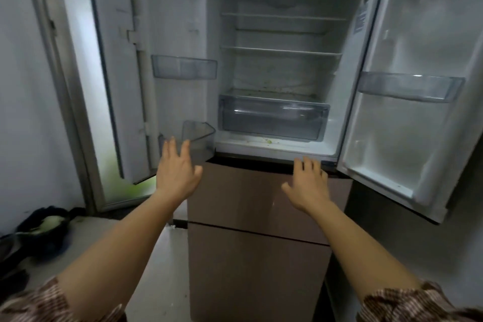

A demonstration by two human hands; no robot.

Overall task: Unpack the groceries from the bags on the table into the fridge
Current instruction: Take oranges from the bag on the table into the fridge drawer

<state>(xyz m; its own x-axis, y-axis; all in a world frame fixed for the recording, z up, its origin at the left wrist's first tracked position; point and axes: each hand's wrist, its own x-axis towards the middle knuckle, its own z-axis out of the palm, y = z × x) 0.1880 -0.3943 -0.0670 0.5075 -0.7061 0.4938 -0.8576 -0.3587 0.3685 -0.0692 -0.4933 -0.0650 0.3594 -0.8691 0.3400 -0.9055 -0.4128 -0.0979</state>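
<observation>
Though fridge [282, 73] stands open | top cropped | dark floor heap [44, 232] blurred

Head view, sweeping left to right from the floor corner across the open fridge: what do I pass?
Dark bundle on the floor → upper left door bin → clear drawer → right door bin.

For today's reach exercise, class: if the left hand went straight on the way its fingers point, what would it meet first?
Probably the clear lower bin on the left fridge door: the open left hand points straight at it. Depth is unclear, so whether the fingers touch it cannot be told.
</observation>
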